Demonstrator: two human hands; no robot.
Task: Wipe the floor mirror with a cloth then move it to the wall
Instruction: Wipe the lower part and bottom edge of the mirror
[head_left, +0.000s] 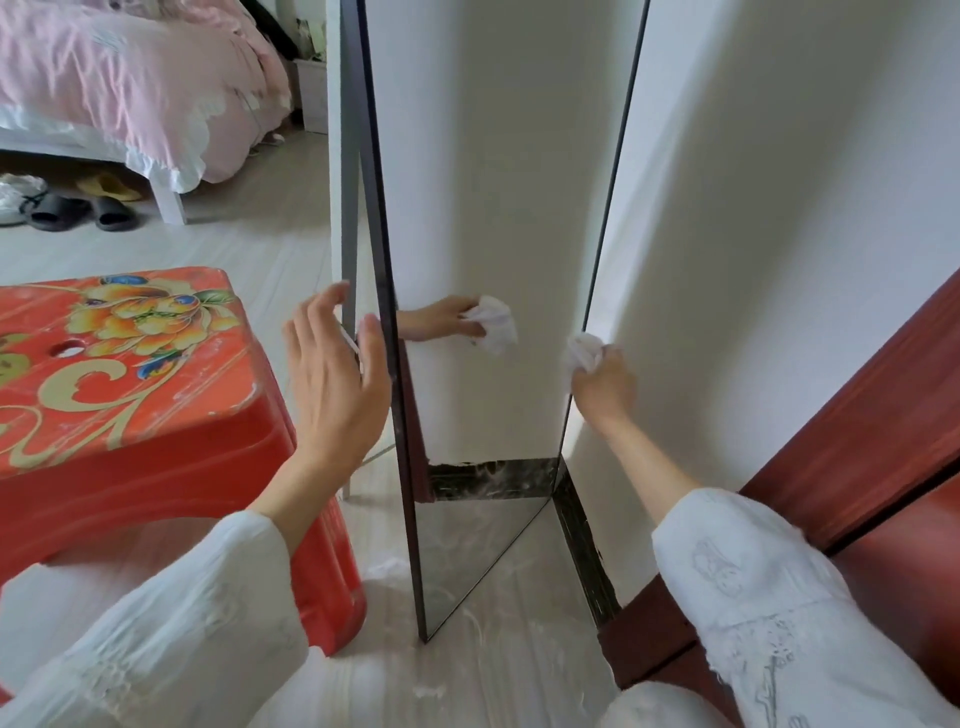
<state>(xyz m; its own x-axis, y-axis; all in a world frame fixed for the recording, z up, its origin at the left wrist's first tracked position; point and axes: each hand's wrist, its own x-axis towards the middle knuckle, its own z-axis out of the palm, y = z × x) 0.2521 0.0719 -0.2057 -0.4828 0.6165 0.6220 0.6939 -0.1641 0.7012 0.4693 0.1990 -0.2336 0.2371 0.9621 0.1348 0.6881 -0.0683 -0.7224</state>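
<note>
Near left: red stool (130, 374) just beside mirror (483, 208). Mirror stands on floor (509, 670), far edge near wall (779, 182). Left hand (332, 374) open, fingers (371, 338) spread at near frame edge, no clear grip. Right hand (602, 384) clenched on crumpled cloth (584, 351) at far frame edge. Far left: bed (119, 88). Risk, judged: with near edge unheld, wiping push may tip or swing mirror; stool blocks left side.

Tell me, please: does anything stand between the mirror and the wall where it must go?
Nothing visible does. The mirror already stands right beside the wall, its right edge close to it. Only the right hand, holding the cloth, is at that edge. The red stool stands on the other side, by the left hand.
</note>
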